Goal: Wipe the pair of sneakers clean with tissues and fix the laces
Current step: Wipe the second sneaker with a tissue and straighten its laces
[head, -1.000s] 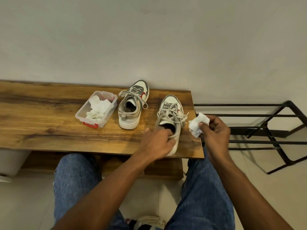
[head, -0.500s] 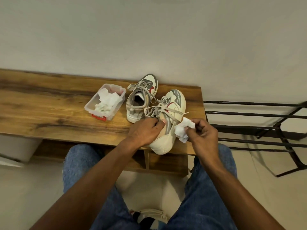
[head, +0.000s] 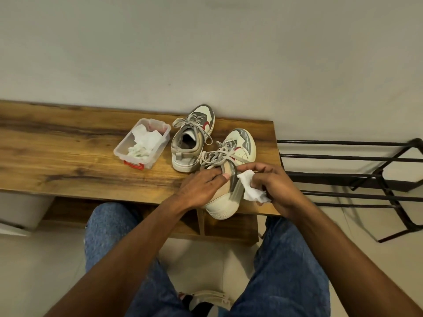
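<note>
Looks like the wiping step: the person's left hand [head: 201,187] grips the near sneaker [head: 229,177], tipped at the bench [head: 68,156] edge, while the right hand [head: 272,181] pinches a tissue [head: 250,187] against its side. Next probably calls for firm strokes along the sole.

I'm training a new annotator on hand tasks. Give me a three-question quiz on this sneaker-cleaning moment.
1. True or false: the right hand holds a tissue against the side of the tilted sneaker.
2. Multiple choice: the spare tissues lie in A) the metal rack, B) the clear plastic box, C) the other sneaker.
3. Fill in: the left hand grips the tilted sneaker near its ____.

Key: 1 true; 2 B; 3 opening (collar), by the laces.
</note>
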